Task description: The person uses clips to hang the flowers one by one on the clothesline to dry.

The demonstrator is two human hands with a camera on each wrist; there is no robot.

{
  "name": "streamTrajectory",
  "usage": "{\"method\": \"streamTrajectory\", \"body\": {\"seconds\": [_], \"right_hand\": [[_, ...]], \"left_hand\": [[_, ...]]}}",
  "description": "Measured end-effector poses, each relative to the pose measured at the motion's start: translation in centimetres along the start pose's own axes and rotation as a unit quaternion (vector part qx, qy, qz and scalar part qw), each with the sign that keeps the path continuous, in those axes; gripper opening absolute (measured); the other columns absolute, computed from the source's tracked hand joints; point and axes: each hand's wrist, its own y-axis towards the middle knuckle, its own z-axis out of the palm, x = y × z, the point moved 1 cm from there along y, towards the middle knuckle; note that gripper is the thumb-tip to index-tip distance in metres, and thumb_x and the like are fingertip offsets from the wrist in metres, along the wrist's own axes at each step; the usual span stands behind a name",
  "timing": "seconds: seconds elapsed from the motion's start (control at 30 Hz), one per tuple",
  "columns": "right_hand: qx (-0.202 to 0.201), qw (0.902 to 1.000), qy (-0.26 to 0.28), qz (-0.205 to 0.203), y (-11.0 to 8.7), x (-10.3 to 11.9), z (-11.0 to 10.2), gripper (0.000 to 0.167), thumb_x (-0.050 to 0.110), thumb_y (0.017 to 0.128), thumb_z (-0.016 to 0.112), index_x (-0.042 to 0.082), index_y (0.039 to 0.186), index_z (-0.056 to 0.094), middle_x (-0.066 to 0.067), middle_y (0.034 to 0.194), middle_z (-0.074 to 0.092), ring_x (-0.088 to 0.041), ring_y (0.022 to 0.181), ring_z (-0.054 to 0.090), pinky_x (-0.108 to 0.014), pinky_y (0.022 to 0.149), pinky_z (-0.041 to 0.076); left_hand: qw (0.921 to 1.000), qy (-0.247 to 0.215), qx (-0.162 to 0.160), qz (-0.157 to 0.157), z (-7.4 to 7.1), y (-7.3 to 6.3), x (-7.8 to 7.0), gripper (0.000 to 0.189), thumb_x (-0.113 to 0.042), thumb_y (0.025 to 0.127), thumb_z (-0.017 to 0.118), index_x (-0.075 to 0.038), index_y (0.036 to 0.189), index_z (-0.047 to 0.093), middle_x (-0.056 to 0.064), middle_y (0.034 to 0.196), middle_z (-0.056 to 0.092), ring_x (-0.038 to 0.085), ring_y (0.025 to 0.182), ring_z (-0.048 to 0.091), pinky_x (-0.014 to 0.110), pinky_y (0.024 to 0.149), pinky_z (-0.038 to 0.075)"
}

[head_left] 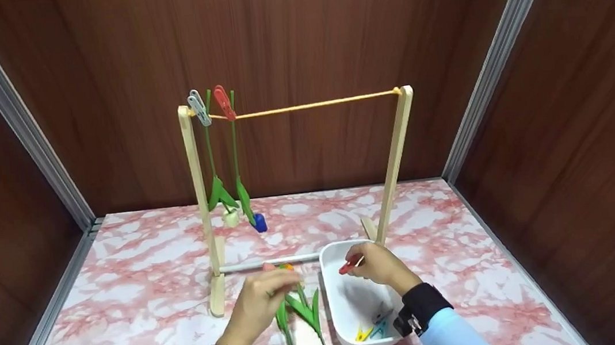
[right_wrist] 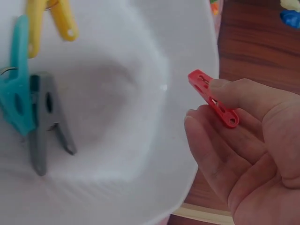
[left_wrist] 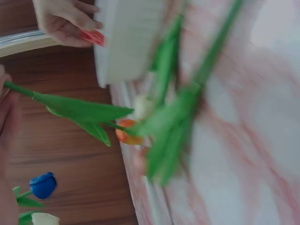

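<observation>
My left hand holds an artificial orange tulip by its green stem, with the bloom hanging low. In the head view the hand hides most of that flower. Above the white bin, my right hand pinches a red clothespin between thumb and fingers. More tulips lie on the table below my left hand. A white tulip and a blue tulip hang upside down from the line, held by a grey clothespin and a red one.
An orange cord runs between two wooden posts. Yellow, teal and grey clothespins lie in the bin. A white bar joins the stand's base. Brown panels enclose the marbled table.
</observation>
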Motion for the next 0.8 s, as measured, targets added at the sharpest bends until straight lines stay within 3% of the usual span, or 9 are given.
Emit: {"method": "streamTrajectory", "body": {"seconds": [0.13, 0.33, 0.43, 0.57, 0.8], "right_hand": [[-0.016, 0.9997, 0.013, -0.013, 0.3, 1.2, -1.0, 0.022, -0.003, 0.087, 0.083, -0.006, 0.105, 0.071, -0.011, 0.092, 0.077, -0.016, 0.074, 0.071, -0.028, 0.061, 0.059], [-0.074, 0.9934, 0.006, -0.087, 0.6, 4.3, -4.1, 0.020, -0.004, 0.085, 0.084, -0.003, 0.103, 0.075, -0.011, 0.095, 0.077, -0.024, 0.083, 0.075, -0.038, 0.075, 0.063], [-0.105, 0.9876, 0.005, -0.116, 1.1, 6.2, -6.0, 0.022, -0.002, 0.088, 0.082, -0.002, 0.110, 0.078, -0.011, 0.098, 0.079, -0.026, 0.085, 0.075, -0.041, 0.077, 0.063], [-0.132, 0.9844, 0.018, -0.115, 2.0, 8.6, -8.3, 0.030, 0.004, 0.092, 0.082, 0.001, 0.121, 0.076, -0.010, 0.106, 0.079, -0.026, 0.090, 0.076, -0.040, 0.077, 0.063], [-0.173, 0.9776, 0.048, -0.110, 3.3, 12.2, -11.9, 0.022, 0.003, 0.087, 0.087, 0.004, 0.108, 0.077, -0.004, 0.099, 0.079, -0.022, 0.088, 0.075, -0.038, 0.078, 0.062]], "left_hand": [[0.9963, -0.052, -0.064, -0.026, -0.2, 2.3, -0.8, 0.034, 0.018, 0.085, 0.076, -0.006, 0.106, 0.082, 0.007, 0.107, 0.079, 0.024, 0.095, 0.076, 0.026, 0.086, 0.060], [0.9838, -0.098, -0.129, -0.077, -1.0, 6.5, -2.0, 0.019, 0.007, 0.089, 0.078, -0.001, 0.106, 0.081, 0.006, 0.102, 0.079, 0.027, 0.088, 0.075, 0.031, 0.080, 0.063], [0.9730, -0.107, -0.161, -0.127, -1.9, 9.0, -2.4, 0.017, -0.002, 0.091, 0.080, -0.003, 0.107, 0.081, 0.004, 0.099, 0.079, 0.024, 0.083, 0.074, 0.034, 0.076, 0.063], [0.9530, -0.122, -0.203, -0.189, -3.2, 12.0, -2.6, 0.021, -0.010, 0.091, 0.083, -0.006, 0.111, 0.081, 0.004, 0.103, 0.080, 0.020, 0.084, 0.076, 0.038, 0.078, 0.064], [0.9346, -0.156, -0.231, -0.221, -4.6, 15.3, -1.7, 0.021, -0.008, 0.093, 0.082, 0.003, 0.111, 0.080, 0.012, 0.096, 0.080, 0.024, 0.083, 0.078, 0.039, 0.078, 0.064]]}}
